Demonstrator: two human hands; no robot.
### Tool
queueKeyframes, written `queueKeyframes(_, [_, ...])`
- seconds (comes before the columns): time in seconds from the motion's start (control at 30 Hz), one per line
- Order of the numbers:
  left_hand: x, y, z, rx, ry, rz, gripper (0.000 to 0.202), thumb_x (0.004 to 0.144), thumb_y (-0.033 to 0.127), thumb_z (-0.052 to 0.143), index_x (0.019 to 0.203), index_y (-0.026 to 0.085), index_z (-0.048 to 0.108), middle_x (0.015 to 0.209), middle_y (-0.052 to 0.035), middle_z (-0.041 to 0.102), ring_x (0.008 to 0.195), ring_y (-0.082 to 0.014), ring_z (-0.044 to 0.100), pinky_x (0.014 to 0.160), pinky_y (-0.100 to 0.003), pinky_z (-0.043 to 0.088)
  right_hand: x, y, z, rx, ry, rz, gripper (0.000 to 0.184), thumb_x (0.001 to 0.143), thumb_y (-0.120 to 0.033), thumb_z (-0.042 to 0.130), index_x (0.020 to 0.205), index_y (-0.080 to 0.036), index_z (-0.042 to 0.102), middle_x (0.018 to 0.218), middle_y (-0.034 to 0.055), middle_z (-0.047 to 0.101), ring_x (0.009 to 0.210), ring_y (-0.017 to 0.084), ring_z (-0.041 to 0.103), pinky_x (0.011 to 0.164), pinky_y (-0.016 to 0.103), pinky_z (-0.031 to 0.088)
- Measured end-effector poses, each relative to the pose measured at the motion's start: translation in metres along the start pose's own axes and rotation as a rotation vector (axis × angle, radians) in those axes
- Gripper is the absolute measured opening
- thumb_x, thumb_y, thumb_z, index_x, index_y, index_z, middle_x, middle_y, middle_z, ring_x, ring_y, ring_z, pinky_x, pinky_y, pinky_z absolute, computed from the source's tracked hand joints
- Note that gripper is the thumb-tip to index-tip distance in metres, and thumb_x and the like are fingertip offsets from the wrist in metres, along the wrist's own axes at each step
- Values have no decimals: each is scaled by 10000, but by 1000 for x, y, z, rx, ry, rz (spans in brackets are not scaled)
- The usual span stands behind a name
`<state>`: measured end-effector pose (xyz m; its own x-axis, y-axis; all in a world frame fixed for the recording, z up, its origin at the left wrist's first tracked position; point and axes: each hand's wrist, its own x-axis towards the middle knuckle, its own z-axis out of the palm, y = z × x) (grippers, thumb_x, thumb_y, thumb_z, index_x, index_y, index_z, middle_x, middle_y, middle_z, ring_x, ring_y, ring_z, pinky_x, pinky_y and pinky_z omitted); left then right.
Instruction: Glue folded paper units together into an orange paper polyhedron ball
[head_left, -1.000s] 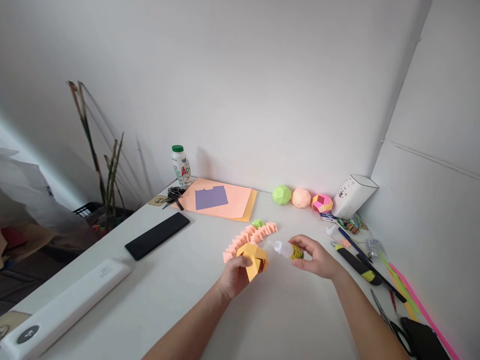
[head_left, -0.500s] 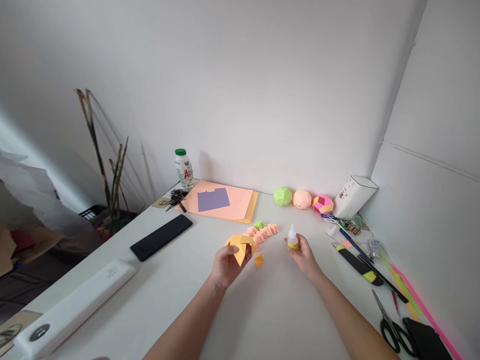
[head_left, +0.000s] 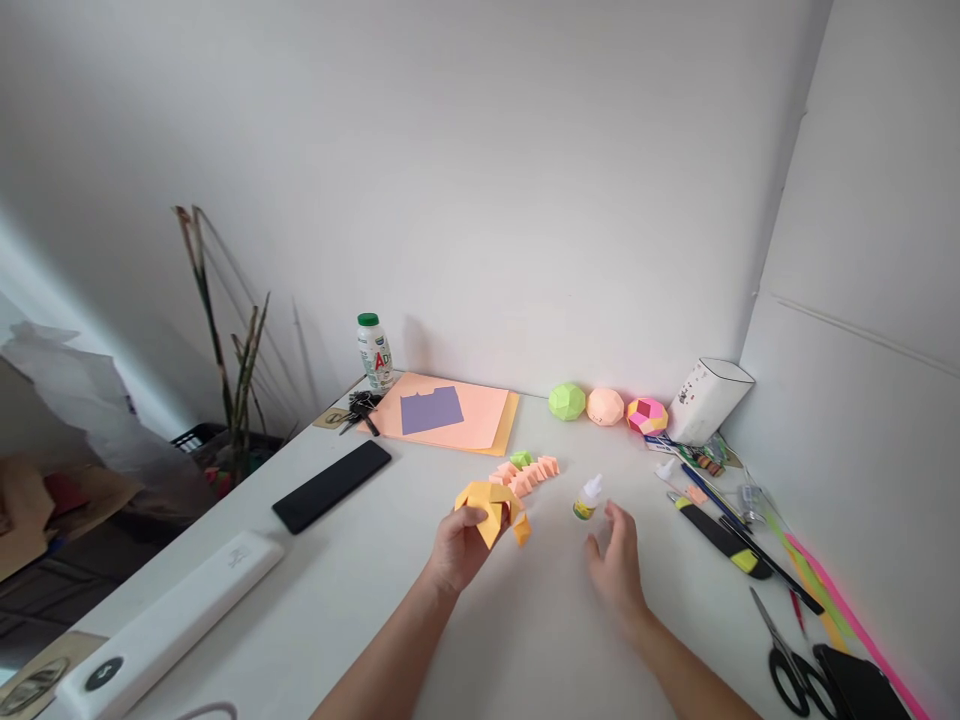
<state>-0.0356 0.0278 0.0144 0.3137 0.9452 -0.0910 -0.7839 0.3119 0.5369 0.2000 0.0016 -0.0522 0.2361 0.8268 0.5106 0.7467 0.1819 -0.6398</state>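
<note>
My left hand (head_left: 459,548) is closed around a yellow folded-paper model (head_left: 480,503), thumb on its front face. A small yellow paper piece (head_left: 523,526) shows at the model's right side; whether it touches the model I cannot tell. My right hand (head_left: 619,562) is open and empty, fingers apart, just right of a small glue bottle (head_left: 587,498) with a white nozzle and a yellow label. The bottle stands slightly tilted on the table. Behind my left hand lie several folded peach paper pieces (head_left: 530,472) and a green folded piece (head_left: 520,459).
At the back are peach paper sheets (head_left: 480,408), a white bottle (head_left: 375,352) and paper balls (head_left: 605,406). A black phone-like slab (head_left: 332,486) and a long white device (head_left: 172,625) lie left. A utility knife (head_left: 720,535) and scissors (head_left: 787,660) lie right.
My right hand has let go of the glue bottle, which now stands on the table, and has drawn back with fingers apart. My left hand still holds the paper model. The view has shifted slightly.
</note>
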Motion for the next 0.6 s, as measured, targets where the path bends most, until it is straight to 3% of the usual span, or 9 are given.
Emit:
queueKeyframes(0.07, [-2,0,3,32,-22,6,163,556,121,556,704,141,622,674,-35,587,669,-167,528,714,-324,431,-17,-13,-4,-56,-47,-192,310,786,-149,484,1088,-220,480,1062,132,497,1043,307,494,873,501,430])
queueKeyframes(0.17, [-5,0,7,108,-82,22,152,571,125,555,706,139,623,660,-40,581,644,-165,514,690,-321,423,-26,-37,-1,-33,-264,-373,245,786,-98,462,970,-238,543,939,91,543,890,256,555,764,404,483])
queueKeyframes(0.3, [-8,3,11,169,-98,72,143,595,142,564,720,136,633,689,-49,597,673,-172,525,708,-321,428,-7,-59,21,-137,-312,-407,300,755,-144,531,1048,-209,542,967,103,564,880,281,537,741,435,458])
queueKeyframes(0.47, [-12,6,18,151,105,152,109,615,154,606,718,154,641,741,-36,611,729,-179,544,721,-321,440,16,-58,37,-101,-373,-402,136,775,-89,498,777,-198,580,801,60,563,763,222,517,665,344,439])
queueKeyframes(0.6, [-20,1,24,194,190,168,89,647,166,618,734,161,638,751,-28,606,739,-175,538,708,-305,438,16,-55,34,-76,-379,-412,177,748,-81,502,870,-195,562,839,65,566,795,227,520,669,343,446])
